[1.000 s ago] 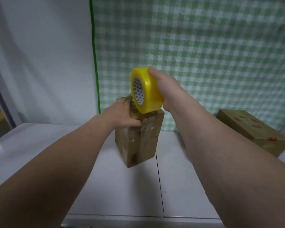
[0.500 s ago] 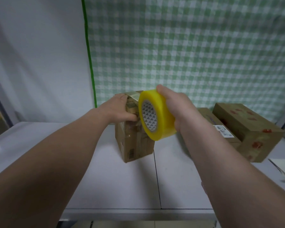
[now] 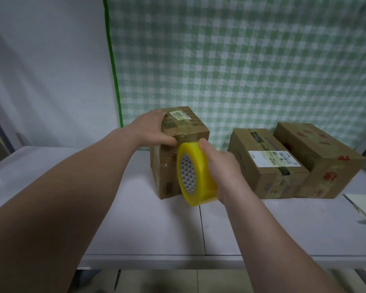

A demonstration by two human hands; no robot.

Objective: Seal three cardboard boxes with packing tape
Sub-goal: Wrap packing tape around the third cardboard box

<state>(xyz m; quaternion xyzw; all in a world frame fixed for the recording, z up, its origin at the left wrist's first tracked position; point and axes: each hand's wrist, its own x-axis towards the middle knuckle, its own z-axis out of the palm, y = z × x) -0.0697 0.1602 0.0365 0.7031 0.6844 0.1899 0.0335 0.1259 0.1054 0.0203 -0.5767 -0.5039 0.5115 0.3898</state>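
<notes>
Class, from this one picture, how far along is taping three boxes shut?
Nothing looks finished yet. In hand: the left hand steadies the small upright box while the right hand holds the yellow tape roll at its front. Probably left: the barcode-labelled box and the red-marked box, closed, set aside.

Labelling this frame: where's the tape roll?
Head view, centre: yellow tape roll in the right hand, at the near face of the upright box the left hand holds.

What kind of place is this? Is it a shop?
Probably a makeshift packing corner, not a shop. A plain white table holds an upright box, a middle box and a red-marked box; the right hand holds yellow packing tape; a green checked cloth hangs behind.
</notes>
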